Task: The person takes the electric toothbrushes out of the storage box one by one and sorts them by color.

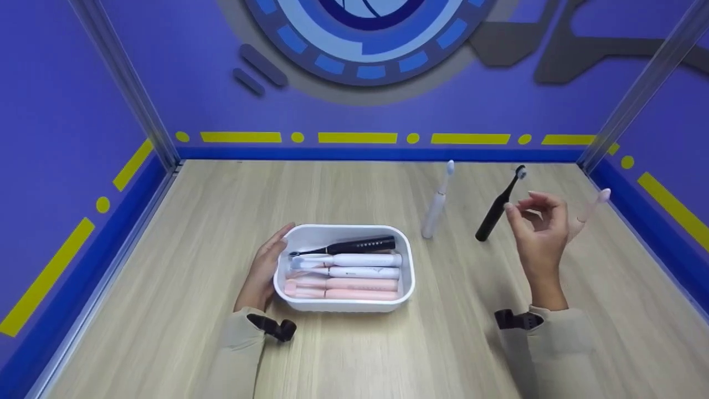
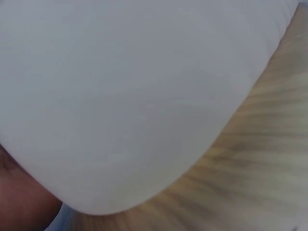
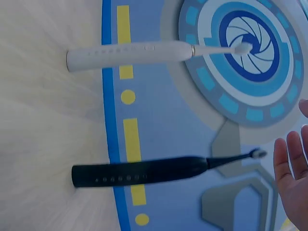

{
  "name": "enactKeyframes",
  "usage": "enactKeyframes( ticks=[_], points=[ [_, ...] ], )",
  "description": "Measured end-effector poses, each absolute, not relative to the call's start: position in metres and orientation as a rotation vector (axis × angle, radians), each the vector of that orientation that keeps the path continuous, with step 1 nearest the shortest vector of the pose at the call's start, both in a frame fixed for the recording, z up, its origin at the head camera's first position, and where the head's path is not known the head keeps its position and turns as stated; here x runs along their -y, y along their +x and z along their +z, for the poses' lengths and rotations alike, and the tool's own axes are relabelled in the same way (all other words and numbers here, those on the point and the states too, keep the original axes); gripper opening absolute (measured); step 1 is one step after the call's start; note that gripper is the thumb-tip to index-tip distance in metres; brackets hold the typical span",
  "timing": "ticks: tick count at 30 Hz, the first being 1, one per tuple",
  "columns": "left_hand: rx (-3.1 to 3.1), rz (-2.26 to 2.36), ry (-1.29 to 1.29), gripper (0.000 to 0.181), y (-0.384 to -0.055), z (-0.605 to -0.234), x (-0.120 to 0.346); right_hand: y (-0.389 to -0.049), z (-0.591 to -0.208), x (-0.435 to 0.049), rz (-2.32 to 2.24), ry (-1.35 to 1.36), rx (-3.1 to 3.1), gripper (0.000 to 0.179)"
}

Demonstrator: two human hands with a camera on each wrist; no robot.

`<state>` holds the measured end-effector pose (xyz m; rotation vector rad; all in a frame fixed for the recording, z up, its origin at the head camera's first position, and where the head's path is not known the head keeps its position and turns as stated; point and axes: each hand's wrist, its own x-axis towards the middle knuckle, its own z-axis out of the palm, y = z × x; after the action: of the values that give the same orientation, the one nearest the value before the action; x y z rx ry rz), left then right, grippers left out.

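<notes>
In the head view my left hand (image 1: 262, 272) rests along the left end of a white plastic bin (image 1: 344, 306), its fingers against the outer wall. Inside lie several electric toothbrushes: a black one (image 1: 363, 245), white ones (image 1: 365, 272) and pink ones (image 1: 363, 295). To the right, my right hand (image 1: 541, 238) is raised with loosely bent fingers and a gap between thumb and forefinger, holding nothing. Close by stands an upright black electric toothbrush (image 1: 493, 218); the right wrist view shows the fingers (image 3: 293, 159) apart from its head. Partly behind the hand stands a pink toothbrush (image 1: 591, 210).
A white electric toothbrush (image 1: 435, 215) stands upright between the bin and the black brush. Blue printed panels (image 1: 354, 119) wall the wooden table (image 1: 221, 205) at the back and both sides. In the left wrist view the bin's wall (image 2: 130, 101) fills most of the picture.
</notes>
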<state>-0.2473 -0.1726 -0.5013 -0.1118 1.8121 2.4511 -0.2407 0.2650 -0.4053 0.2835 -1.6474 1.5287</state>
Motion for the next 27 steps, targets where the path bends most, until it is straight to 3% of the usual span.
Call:
enactKeyframes(
  ticks=[27],
  points=[
    [-1.842,2.437,-0.121,0.046,-0.247,-0.501,0.171,-0.268,-0.393,-0.17,1.422,1.028,2.404,0.043]
  ],
)
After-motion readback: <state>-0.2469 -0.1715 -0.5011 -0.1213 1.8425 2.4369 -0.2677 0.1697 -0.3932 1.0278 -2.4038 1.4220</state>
